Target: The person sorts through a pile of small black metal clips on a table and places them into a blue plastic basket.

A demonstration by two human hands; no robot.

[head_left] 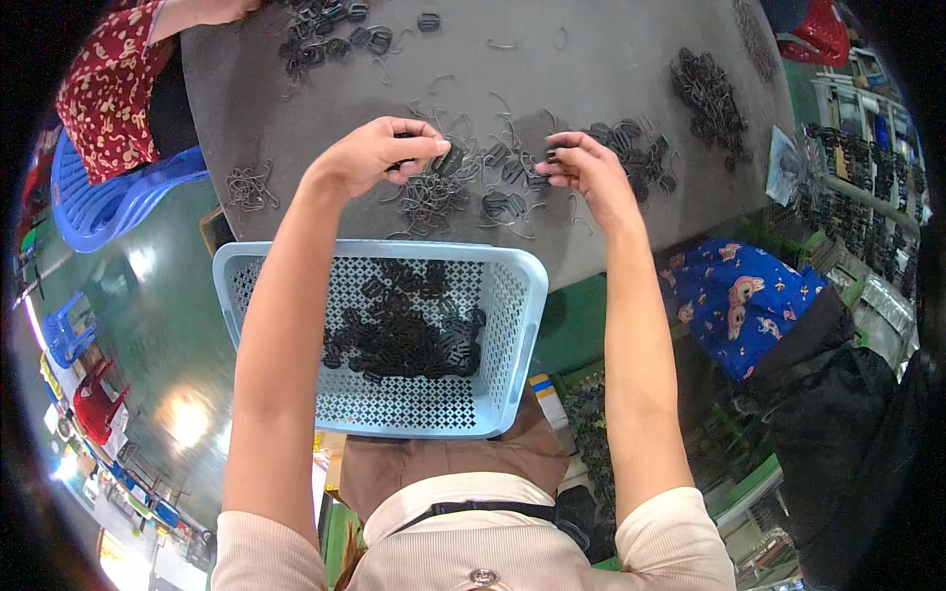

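Over the grey table, my left hand (382, 156) pinches a small black plastic buckle (450, 161) between thumb and fingertips. My right hand (591, 175) is closed too, its fingertips around a small black piece (552, 155) that the fingers partly cover. Beneath and between both hands lie a tangle of thin wire hooks (431, 203) and several loose black buckles (505, 205). A light blue perforated basket (533, 305) sits below my forearms, against the table's near edge. Inside it is a heap of black buckles (419, 340).
More black buckles lie in a pile (641, 158) right of my right hand, a dark heap (708, 98) farther right, and a far-left pile (320, 34). Some hooks (252, 187) lie near the table's left edge. Another person's hand (212, 10) rests at far left, by a blue chair (108, 202).
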